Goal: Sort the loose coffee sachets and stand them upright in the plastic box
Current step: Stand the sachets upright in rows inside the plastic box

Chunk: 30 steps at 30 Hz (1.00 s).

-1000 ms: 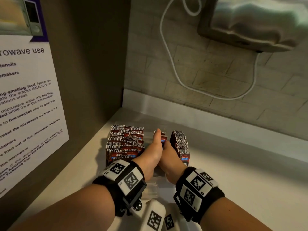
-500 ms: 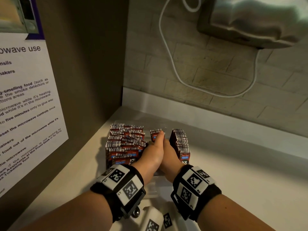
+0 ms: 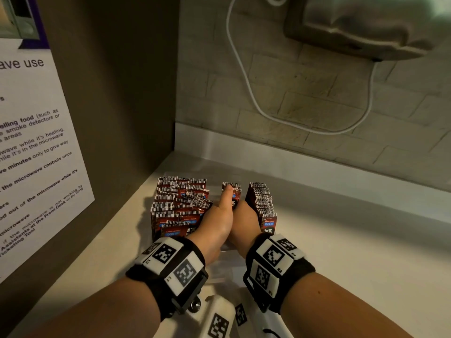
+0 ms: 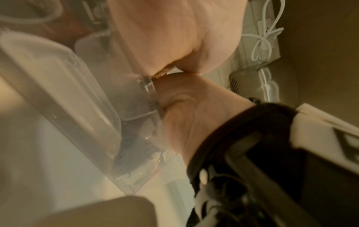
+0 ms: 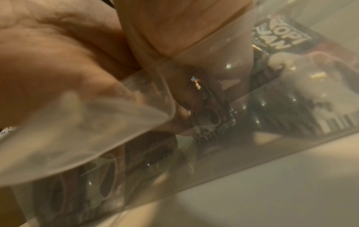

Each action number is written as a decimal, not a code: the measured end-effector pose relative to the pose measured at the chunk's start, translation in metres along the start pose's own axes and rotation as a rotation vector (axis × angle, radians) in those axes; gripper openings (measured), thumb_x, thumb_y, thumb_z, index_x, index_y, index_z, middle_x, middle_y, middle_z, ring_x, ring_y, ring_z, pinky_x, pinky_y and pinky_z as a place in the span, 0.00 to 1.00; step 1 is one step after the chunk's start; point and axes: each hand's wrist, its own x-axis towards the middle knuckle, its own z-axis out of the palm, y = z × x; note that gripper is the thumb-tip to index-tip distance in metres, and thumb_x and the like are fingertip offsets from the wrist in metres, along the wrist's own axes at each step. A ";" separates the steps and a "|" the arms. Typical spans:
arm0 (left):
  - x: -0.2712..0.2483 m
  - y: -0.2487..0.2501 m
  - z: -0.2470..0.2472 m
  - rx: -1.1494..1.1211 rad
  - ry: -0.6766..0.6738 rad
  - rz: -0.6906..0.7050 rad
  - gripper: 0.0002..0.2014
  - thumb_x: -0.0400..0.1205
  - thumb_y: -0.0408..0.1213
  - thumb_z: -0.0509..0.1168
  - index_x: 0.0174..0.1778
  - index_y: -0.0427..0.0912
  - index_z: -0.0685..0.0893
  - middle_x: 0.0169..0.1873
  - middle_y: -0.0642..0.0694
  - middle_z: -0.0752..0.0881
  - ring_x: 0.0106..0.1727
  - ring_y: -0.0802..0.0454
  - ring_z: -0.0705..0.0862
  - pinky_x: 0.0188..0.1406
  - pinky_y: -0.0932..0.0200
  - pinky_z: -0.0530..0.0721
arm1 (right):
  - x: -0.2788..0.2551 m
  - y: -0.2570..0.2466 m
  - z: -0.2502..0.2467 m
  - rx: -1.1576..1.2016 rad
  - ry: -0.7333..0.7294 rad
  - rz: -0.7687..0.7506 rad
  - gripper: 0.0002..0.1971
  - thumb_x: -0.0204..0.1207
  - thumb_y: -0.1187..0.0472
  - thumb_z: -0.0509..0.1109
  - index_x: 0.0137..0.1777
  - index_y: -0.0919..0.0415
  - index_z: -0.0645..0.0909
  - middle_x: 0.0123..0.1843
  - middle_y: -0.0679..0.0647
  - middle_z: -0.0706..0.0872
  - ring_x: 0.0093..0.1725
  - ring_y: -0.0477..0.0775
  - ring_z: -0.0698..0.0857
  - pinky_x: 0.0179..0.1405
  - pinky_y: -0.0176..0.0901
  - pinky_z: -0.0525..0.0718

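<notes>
A clear plastic box point(image 3: 228, 253) sits on the white counter in the corner. Red-brown coffee sachets stand upright in it: a packed block on the left point(image 3: 180, 203) and a row on the right point(image 3: 262, 203). Both hands are down in the gap between them. My left hand point(image 3: 217, 223) has its thumb stretched up the near face of a small middle bunch of sachets point(image 3: 235, 187). My right hand point(image 3: 245, 219) presses against the left, its fingers hidden. Through the box wall point(image 5: 252, 153), the right wrist view shows fingers point(image 5: 182, 113) curled on sachets point(image 5: 211, 116).
A brown side panel with a microwave notice point(image 3: 36, 154) closes off the left. Behind is a tiled wall with a white upstand point(image 3: 268, 154), a hanging white cable point(image 3: 244, 69) and a metal appliance point(image 3: 366, 25) above. Bare counter point(image 3: 353, 252) lies to the right.
Both hands stay in the middle gap of the box. The small bunch at my left thumb has come more into view and stands a little farther back.
</notes>
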 end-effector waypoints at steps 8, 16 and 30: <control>-0.002 0.001 0.000 0.019 -0.007 0.045 0.33 0.81 0.68 0.51 0.71 0.48 0.78 0.65 0.39 0.82 0.64 0.37 0.81 0.64 0.35 0.81 | -0.004 -0.003 -0.008 -0.048 0.011 0.010 0.17 0.80 0.58 0.67 0.65 0.64 0.74 0.60 0.57 0.84 0.59 0.57 0.84 0.48 0.38 0.73; -0.001 0.001 0.000 0.059 0.007 0.078 0.34 0.81 0.69 0.50 0.69 0.46 0.80 0.63 0.39 0.84 0.63 0.38 0.82 0.63 0.39 0.82 | -0.012 -0.013 -0.013 -0.385 -0.066 -0.119 0.12 0.81 0.58 0.64 0.60 0.63 0.77 0.58 0.58 0.84 0.58 0.57 0.84 0.47 0.39 0.72; 0.001 0.005 0.002 -0.017 0.015 0.030 0.47 0.64 0.77 0.54 0.67 0.44 0.81 0.64 0.39 0.84 0.64 0.37 0.82 0.68 0.35 0.77 | -0.029 -0.027 -0.027 -0.533 -0.139 -0.207 0.05 0.81 0.61 0.64 0.44 0.60 0.76 0.34 0.50 0.72 0.50 0.54 0.82 0.49 0.40 0.75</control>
